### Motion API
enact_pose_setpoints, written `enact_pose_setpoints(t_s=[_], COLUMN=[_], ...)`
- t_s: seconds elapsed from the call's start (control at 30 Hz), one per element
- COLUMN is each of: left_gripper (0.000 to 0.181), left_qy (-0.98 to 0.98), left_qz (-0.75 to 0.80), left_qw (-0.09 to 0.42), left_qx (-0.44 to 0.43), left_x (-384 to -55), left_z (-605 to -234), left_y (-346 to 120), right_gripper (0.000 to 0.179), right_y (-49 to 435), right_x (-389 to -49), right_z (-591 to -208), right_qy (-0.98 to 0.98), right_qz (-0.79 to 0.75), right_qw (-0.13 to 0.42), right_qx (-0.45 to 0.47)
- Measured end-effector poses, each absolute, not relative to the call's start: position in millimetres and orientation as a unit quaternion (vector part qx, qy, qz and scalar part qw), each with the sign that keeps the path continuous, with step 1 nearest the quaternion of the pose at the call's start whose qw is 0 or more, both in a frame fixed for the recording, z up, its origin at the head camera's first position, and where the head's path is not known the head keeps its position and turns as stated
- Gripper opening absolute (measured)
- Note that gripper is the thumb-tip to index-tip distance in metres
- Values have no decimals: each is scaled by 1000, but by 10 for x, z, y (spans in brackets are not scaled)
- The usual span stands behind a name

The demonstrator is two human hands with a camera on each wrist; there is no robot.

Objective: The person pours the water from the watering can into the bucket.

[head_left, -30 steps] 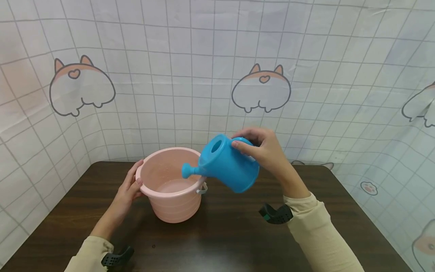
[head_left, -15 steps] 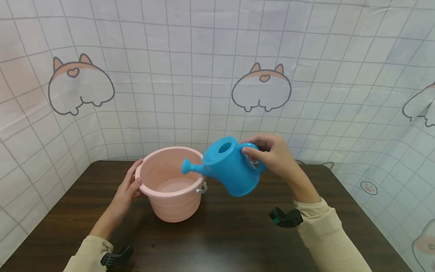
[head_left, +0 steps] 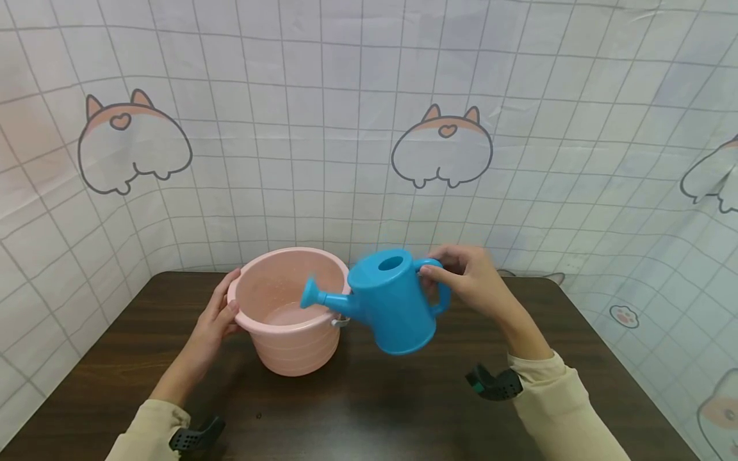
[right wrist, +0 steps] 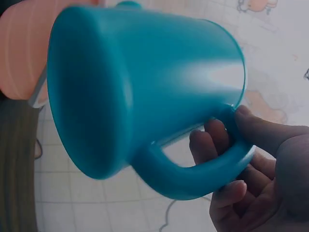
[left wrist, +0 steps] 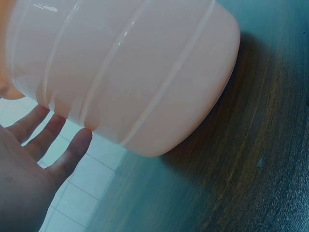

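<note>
A light pink bucket stands upright on the dark table, with a shallow pool of clear liquid at its bottom. My left hand rests against its left side at the rim. In the left wrist view, extended fingers touch the outer wall. My right hand grips a blue watering can by its handle, holding it above the table right of the bucket. The can is slightly tilted, its spout reaching over the bucket's right rim. The spout's flared end is slightly blurred.
The dark wooden table runs back to a white grid-patterned cloth with cartoon animal prints. A grey handle joint sticks out at the bucket's right side. Black bands are worn near both wrists.
The watering can has come down and turned more upright, its rounded end dropping lower. My right hand lowered and shifted right with it. The left hand and bucket keep their places.
</note>
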State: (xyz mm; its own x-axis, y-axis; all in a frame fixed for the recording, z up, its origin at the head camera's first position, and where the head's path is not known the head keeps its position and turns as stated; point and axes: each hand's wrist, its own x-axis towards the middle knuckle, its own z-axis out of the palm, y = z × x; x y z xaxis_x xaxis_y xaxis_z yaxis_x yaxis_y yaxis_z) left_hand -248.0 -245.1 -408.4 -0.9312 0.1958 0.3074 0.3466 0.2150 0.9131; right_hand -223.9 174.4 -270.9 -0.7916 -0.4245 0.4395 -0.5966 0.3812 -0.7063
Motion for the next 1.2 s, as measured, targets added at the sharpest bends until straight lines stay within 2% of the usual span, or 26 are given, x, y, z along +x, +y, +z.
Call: enact_pose_setpoints(t_s=[0.77, 1.0, 1.2], left_gripper=[49, 50, 50], left_qy=[-775, -775, -773], left_qz=[-605, -603, -604], left_qw=[61, 59, 61], left_qx=[-172, -180, -185], left_x=[-2476, -2467, -2462], left_z=[-4080, -4051, -4047], left_y=[-2453, -2442, -2440], right_gripper=[10, 14, 20], right_y=[1929, 2175, 2268], right_x=[-2200, -2358, -2336], right_z=[-2967, -3270, -3338], right_qy=[-829, -813, -829], right_qz=[484, 514, 506], right_qw=[129, 156, 155], right_qx=[247, 224, 179])
